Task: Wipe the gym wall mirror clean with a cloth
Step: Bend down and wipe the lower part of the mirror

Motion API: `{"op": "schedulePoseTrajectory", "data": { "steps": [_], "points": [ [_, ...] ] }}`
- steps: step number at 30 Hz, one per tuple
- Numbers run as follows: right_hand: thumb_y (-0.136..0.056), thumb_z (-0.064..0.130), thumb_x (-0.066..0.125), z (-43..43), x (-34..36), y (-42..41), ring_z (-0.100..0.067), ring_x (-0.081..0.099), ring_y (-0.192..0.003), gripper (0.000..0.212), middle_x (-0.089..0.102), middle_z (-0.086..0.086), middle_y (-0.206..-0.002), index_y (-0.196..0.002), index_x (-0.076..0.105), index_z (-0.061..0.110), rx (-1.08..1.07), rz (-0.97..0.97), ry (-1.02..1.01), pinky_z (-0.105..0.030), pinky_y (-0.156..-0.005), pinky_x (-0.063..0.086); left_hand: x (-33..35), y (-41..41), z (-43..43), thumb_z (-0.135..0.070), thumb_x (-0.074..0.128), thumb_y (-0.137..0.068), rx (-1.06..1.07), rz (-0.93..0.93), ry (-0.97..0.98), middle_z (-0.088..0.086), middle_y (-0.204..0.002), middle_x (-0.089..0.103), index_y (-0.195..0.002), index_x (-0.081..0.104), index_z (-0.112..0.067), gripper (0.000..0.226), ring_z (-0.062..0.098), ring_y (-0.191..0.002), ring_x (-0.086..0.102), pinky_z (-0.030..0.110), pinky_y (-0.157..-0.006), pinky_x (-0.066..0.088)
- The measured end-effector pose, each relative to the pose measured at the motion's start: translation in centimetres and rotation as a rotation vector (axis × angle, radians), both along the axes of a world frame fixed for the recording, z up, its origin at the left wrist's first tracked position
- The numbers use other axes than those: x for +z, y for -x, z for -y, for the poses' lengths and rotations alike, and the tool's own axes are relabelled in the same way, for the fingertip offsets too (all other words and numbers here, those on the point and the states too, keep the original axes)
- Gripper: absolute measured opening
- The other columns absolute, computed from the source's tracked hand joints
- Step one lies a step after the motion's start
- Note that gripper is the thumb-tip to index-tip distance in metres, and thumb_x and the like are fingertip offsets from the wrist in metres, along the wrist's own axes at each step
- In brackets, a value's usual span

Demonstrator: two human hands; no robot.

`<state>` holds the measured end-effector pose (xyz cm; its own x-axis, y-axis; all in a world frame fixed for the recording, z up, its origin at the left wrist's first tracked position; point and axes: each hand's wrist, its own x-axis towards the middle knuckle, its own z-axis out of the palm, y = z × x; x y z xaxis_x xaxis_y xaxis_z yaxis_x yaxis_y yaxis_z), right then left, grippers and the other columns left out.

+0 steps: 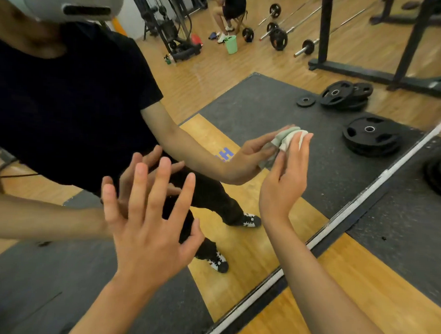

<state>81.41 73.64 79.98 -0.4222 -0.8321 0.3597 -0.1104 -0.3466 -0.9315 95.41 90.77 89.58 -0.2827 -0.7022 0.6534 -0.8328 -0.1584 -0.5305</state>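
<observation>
Against the mirror, at 3 o'clock from centre, our right hand presses the cloth flat to the glass, fingers narrow and extended over the wad, which we judge spreads wiping pressure. At 7 o'clock, our left hand is empty, fingers splayed wide toward the glass, probably for bracing; contact cannot be confirmed. Weight plates lie at 2 o'clock.
</observation>
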Motion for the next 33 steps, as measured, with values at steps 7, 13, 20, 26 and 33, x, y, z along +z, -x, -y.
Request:
{"op": "schedulePoseTrajectory", "data": {
  "steps": [7,13,20,26,33],
  "points": [
    [-0.103,0.001,0.059,1.9,-3.1,3.1,-0.031,0.052,-0.131,0.042,0.049,-0.024,-0.148,-0.145,0.056,0.007,0.035,-0.21,0.184,-0.033,-0.108,0.045,0.5,6.5,7.5,-0.034,0.063,-0.092,-0.059,-0.006,-0.064,0.021,-0.166,0.031,-0.156,0.05,-0.014,0.068,0.034,-0.159,0.02,0.047,-0.133,0.01],
    [-0.107,0.013,0.051,4.3,-7.6,6.7,-0.03,0.054,-0.125,0.038,0.053,-0.018,-0.145,-0.144,0.058,0.012,0.175,-0.187,0.137,-0.026,-0.108,0.043,-0.8,9.7,13.4,-0.052,0.054,-0.097,0.114,-0.029,-0.076,0.016,-0.175,-0.003,-0.169,0.018,-0.017,0.088,0.03,-0.163,-0.01,0.052,-0.132,-0.003],
    [-0.101,-0.001,0.06,5.6,-5.3,6.7,-0.029,0.059,-0.11,0.045,0.06,-0.016,-0.126,-0.144,0.054,0.011,0.092,0.013,0.025,-0.044,-0.086,0.056,-3.4,8.3,15.3,-0.067,0.052,-0.094,0.234,0.18,0.104,0.019,-0.176,0.006,-0.165,0.034,-0.012,0.091,0.035,-0.163,-0.002,0.055,-0.13,0.005],
    [-0.097,-0.008,0.065,6.9,-3.4,7.6,-0.034,0.062,-0.097,0.037,0.066,-0.02,-0.122,-0.132,0.066,0.005,0.173,-0.207,0.287,-0.037,-0.086,0.052,-3.6,8.1,15.4,-0.064,0.053,-0.094,0.23,0.209,0.13,0.018,-0.176,0.004,-0.164,0.036,-0.013,0.088,0.036,-0.163,0.001,0.054,-0.131,0.006],
    [-0.101,-0.002,0.06,6.4,-1.2,7.7,-0.03,0.061,-0.097,0.032,0.064,-0.004,-0.122,-0.13,0.067,0.008,0.176,-0.09,0.283,-0.029,-0.088,0.05,-3.7,8.2,15.5,-0.057,0.057,-0.091,0.211,0.21,0.152,0.016,-0.176,0.006,-0.165,0.035,-0.015,0.088,0.034,-0.164,0.004,0.053,-0.131,0.007]
  ]
}}
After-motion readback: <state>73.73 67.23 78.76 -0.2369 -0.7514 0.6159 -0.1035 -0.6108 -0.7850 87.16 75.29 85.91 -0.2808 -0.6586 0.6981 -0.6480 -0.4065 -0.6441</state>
